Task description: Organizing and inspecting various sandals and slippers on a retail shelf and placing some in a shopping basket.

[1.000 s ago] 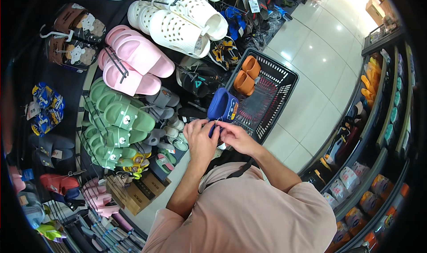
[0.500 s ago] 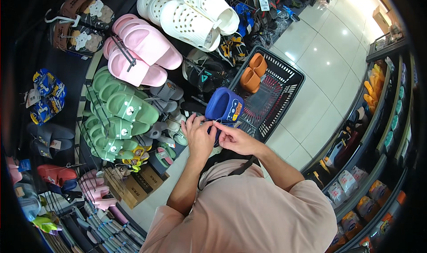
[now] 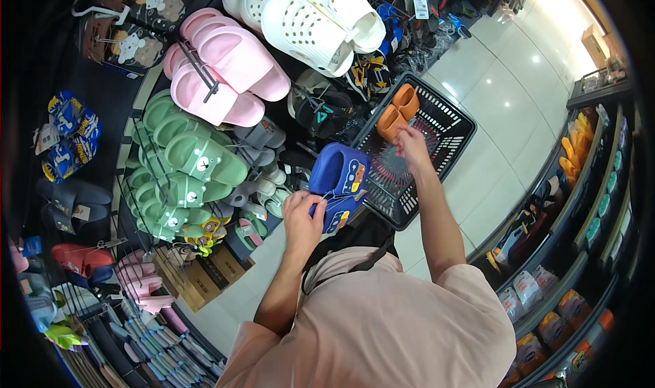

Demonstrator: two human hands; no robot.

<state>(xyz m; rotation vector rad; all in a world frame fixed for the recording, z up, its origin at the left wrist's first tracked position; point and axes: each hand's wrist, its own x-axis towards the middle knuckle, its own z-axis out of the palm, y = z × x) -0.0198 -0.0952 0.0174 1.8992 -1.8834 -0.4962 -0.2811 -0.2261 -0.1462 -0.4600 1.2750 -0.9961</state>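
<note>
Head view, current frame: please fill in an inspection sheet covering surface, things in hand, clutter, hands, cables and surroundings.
Surface: glossy pale tiled floor; no table seen.
Things in hand: pair of blue slippers with cartoon prints, held beside a black shopping basket; orange slippers lie in the basket.
Clutter: display rack crowded with pink slides, green slides, white perforated clogs, plus boxes low down.
Hands: left hand grips the blue slippers; right hand is over the basket, apparently empty.
Cables: nothing seen.
Surroundings: shop aisle; dark shelves of packaged goods on the right.
</note>
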